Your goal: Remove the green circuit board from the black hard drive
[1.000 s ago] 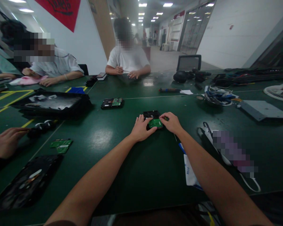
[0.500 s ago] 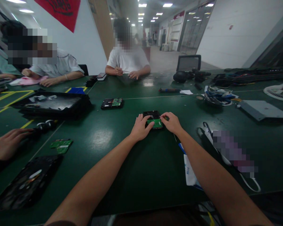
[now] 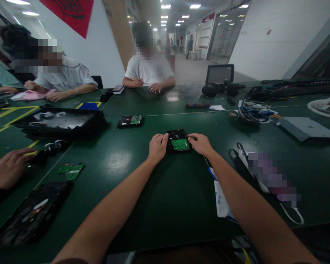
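Note:
A black hard drive point(image 3: 176, 135) lies on the green table in front of me, a green circuit board point(image 3: 180, 145) showing on its near half. My left hand point(image 3: 158, 147) grips its left edge, thumb on top. At the opposite edge, my right hand point(image 3: 201, 143) has its fingertips pinched against the side; whether something small is also between them I cannot make out. Below my right wrist lies a white and blue packet point(image 3: 220, 200), partly hidden by the forearm. Another hard drive point(image 3: 130, 120) rests farther off to the left.
On the left are black trays point(image 3: 60, 119), a loose green board point(image 3: 71, 169), a black casing point(image 3: 33, 212) and another person's hand point(image 3: 9, 167). To the right are a cable bundle point(image 3: 254, 112), a grey metal box point(image 3: 308, 128) and a strap point(image 3: 290, 216). People sit across the table.
My left hand has slid left off the top of the circuit board to the drive's left edge, uncovering more of it. My right hand has shifted slightly. The neighbour's hand has moved a little.

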